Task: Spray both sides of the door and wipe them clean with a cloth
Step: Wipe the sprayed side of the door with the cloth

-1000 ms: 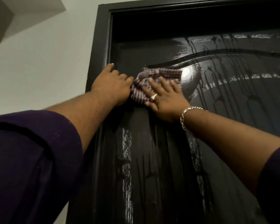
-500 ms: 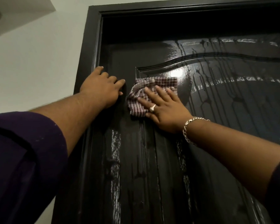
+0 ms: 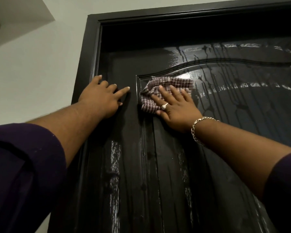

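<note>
Up high, one wet door (image 3: pixel 175 165), one cloth (image 3: pixel 166 91) under flat right hand (image 3: pixel 176 110); left hand (image 3: pixel 102 98) splayed, empty

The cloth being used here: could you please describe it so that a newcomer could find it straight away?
Start at the dark glossy door and go up to the left corner of its arched raised panel. There the right hand presses the cloth flat with straight fingers. It is the only soft, pale thing there, checked in purple and white, on wet black wood.
</note>
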